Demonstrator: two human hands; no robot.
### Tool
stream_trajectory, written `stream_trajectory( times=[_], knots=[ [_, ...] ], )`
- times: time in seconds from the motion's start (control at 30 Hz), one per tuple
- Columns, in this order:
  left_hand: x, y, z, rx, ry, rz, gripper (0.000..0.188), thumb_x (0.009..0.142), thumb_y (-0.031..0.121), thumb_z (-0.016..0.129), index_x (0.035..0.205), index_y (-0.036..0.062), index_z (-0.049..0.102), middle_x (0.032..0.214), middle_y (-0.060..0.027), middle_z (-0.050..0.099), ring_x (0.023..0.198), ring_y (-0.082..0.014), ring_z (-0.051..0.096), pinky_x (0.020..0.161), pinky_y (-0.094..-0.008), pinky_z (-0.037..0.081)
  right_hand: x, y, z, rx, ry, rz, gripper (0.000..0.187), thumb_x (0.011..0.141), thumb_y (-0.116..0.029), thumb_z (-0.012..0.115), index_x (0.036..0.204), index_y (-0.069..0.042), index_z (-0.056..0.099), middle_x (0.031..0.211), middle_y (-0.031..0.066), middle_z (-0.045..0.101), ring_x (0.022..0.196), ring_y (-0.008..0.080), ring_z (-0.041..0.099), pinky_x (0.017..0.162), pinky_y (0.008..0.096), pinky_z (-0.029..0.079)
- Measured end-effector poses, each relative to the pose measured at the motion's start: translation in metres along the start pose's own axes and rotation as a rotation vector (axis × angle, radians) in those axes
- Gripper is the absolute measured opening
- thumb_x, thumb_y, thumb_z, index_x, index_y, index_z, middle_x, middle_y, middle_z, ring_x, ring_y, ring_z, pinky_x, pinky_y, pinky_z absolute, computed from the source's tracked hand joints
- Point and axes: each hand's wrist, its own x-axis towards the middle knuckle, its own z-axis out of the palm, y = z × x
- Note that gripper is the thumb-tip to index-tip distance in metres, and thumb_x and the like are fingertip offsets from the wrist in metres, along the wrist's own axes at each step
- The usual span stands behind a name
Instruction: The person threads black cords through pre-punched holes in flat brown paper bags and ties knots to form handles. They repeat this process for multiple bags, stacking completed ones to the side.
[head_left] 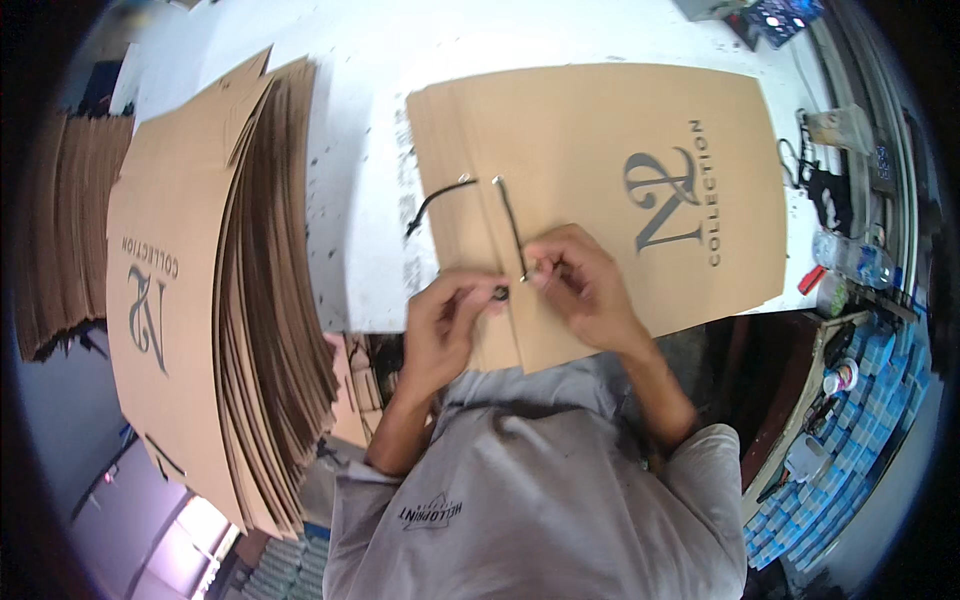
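Observation:
A flat brown paper bag with dark lettering lies in front of me, on top of other flat bags. A black cord runs down from an upper metal eyelet to a lower one near the folded edge. At that lower eyelet, my right hand is closed in a pinch on the cord. My left hand pinches a small black bit, seemingly the cord's end, just left of the fold. Another stretch of cord with a knotted end sticks out from the upper eyelet to the left.
A tall stack of printed brown bags leans at the left, with another brown stack beyond it. A white table lies beneath. At the right are black cords, a plastic cup, a red object and a wooden cabinet.

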Motion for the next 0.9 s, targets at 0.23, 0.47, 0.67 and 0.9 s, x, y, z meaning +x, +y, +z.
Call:
stream_trajectory(
  times=[0.23, 0.47, 0.67, 0.9],
  knots=[
    [-0.029, 0.028, -0.019, -0.094, -0.015, 0.102, 0.013, 0.100, 0.009, 0.066, 0.096, -0.0032, 0.063, 0.104, -0.0188, 0.071, 0.094, -0.0245, 0.069, 0.085, -0.0317, 0.055, 0.009, 0.006, 0.025, -0.711, -0.025, -0.541, 0.020, 0.068, -0.003, 0.068, 0.087, -0.005, 0.069, 0.092, 0.0080, 0.058, 0.088, 0.0289, 0.059, 0.078, 0.0426, 0.051],
    [-0.020, 0.032, -0.002, 0.795, 0.052, 0.523, 0.055, 0.088, 0.034, 0.080, 0.135, 0.0107, 0.062, 0.146, -0.0236, 0.053, 0.133, -0.0448, 0.048, 0.112, -0.0564, 0.036, 0.020, -0.030, -0.054, -0.470, -0.188, -0.338, 0.054, 0.084, -0.021, 0.085, 0.128, -0.001, 0.061, 0.118, 0.0145, 0.065, 0.113, 0.0309, 0.062, 0.095, 0.0407, 0.052],
    [-0.046, 0.001, 0.003, 1.307, -0.531, 0.700, 0.047, 0.088, 0.023, 0.068, 0.134, 0.0155, 0.066, 0.151, -0.0071, 0.055, 0.143, -0.0346, 0.046, 0.118, -0.0605, 0.031, 0.056, -0.048, -0.295, -0.980, 0.697, -0.079, 0.056, 0.088, -0.028, 0.079, 0.134, 0.000, 0.061, 0.122, 0.0187, 0.070, 0.103, 0.0309, 0.070, 0.091, 0.0396, 0.055],
    [-0.015, 0.082, -0.001, 0.627, -0.165, 0.893, 0.017, 0.096, 0.017, 0.062, 0.094, 0.0042, 0.074, 0.092, -0.0164, 0.075, 0.090, -0.0316, 0.075, 0.081, -0.0462, 0.060, 0.014, 0.002, -0.405, -1.348, 0.656, 0.097, 0.048, 0.089, -0.046, 0.073, 0.123, -0.012, 0.072, 0.122, 0.0146, 0.066, 0.114, 0.0377, 0.061, 0.096, 0.0567, 0.044]
  ],
)
